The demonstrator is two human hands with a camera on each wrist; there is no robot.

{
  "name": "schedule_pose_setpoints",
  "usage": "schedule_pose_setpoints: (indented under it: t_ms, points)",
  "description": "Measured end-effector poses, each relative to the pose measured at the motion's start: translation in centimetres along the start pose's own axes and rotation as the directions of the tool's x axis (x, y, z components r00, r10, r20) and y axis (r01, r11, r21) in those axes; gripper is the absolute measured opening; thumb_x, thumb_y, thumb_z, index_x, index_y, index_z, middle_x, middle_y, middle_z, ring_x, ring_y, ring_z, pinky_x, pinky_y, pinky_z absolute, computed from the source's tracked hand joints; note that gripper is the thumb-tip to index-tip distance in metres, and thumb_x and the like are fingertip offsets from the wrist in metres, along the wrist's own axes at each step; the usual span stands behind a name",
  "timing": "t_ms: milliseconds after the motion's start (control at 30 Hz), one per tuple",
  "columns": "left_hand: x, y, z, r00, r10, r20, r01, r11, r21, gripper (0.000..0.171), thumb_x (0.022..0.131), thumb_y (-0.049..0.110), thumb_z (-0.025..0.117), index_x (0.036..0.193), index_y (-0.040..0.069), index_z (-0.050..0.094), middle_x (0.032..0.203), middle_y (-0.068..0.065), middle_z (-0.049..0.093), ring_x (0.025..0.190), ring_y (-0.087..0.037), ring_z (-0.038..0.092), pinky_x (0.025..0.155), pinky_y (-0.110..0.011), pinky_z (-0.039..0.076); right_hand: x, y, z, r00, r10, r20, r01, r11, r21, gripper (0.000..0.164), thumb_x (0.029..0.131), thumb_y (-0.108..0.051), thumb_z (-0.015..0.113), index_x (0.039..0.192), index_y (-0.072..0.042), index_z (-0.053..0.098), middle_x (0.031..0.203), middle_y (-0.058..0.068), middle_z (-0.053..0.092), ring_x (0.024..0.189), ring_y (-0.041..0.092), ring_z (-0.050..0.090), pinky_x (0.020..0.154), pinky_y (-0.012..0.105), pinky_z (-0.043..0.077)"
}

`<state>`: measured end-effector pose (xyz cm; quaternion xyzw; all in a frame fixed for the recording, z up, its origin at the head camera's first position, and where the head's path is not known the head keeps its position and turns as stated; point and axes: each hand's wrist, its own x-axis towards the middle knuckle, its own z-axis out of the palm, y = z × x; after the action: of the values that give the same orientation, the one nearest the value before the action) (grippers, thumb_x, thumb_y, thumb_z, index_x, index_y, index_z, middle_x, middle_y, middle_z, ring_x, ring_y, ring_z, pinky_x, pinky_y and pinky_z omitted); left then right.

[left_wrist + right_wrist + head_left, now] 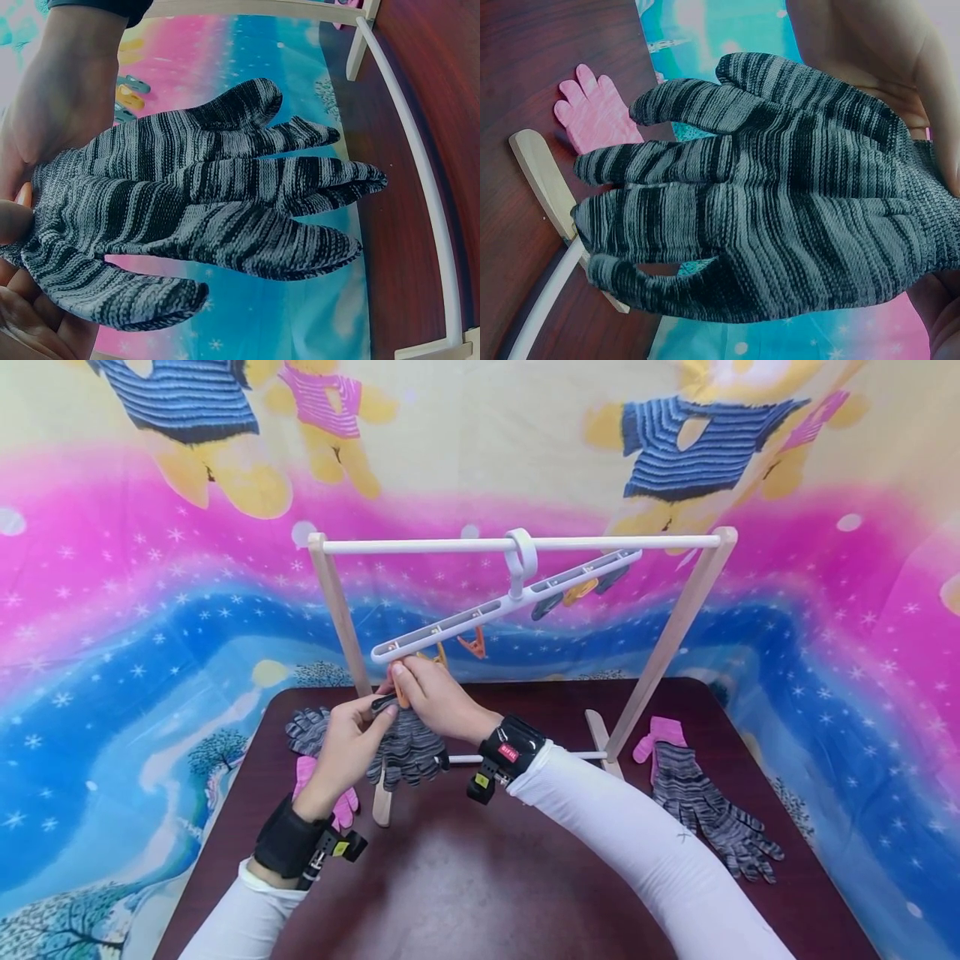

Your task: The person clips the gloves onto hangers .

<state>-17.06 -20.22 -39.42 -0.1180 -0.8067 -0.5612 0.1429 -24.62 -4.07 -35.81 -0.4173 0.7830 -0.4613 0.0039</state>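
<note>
Currently: striped glove at the low end of a tilted hanger

Labels first. Right wrist strap (517,745), black, carries a red patch (508,752) with pale lettering, too small to read surely. Small yellow labels (340,847) sit on both wrist units; their marks are illegible.

Hands: close together, 7 to 8 o'clock of head-view centre. Left hand (352,743) pinches the dark cuff of the striped glove (411,747), grey and black knit. Right hand (442,695) has thumb and fingers on an orange clip (403,696) at that cuff; cannot tell whether the clip bites the fabric. In the head view, glove fingers point toward 6 o'clock.

White hanger (450,625): hooked over the white rail (622,542), bar slanting from 8 o'clock (low) to 2 o'clock (high). More clips hang beneath it, orange, yellow and grey-blue.

Dark red table (480,877): a second striped glove (306,731) at 8 o'clock, a pink glove (347,808) between 7 and 8. At 4 o'clock, another striped glove (701,802) beside pink fabric (666,731).
</note>
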Motion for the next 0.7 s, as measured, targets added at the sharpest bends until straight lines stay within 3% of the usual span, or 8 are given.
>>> schedule_pose_setpoints:
  t_ms: [200,700]
  points:
    - [-0.09,-0.12,0.03,1.000,0.001,-0.001,-0.001,1.000,0.011,0.020,0.102,0.009,0.058,0.109,-0.002,0.074,0.056,0.005,0.034,0.048,-0.006,0.030,0.047,-0.025,0.028,-0.15,0.10,0.05,1.000,0.006,0.006,-0.005,1.000,-0.015,0.032,0.112,-0.021,0.033,0.098,-0.007,0.058,0.081,0.005,0.055,0.073,0.013,0.052,0.072,0.024,0.041]
    - [-0.29,-0.30,0.05,1.000,-0.004,-0.009,0.004,1.000,0.013,0.021,0.102,0.011,0.059,0.110,-0.001,0.074,0.056,0.004,0.036,0.048,-0.007,0.031,0.046,-0.025,0.028,-0.30,0.27,0.24,1.000,0.011,0.029,-0.010,1.000,-0.019,0.031,0.112,-0.025,0.034,0.104,-0.009,0.059,0.082,0.003,0.053,0.070,0.014,0.048,0.068,0.024,0.038]
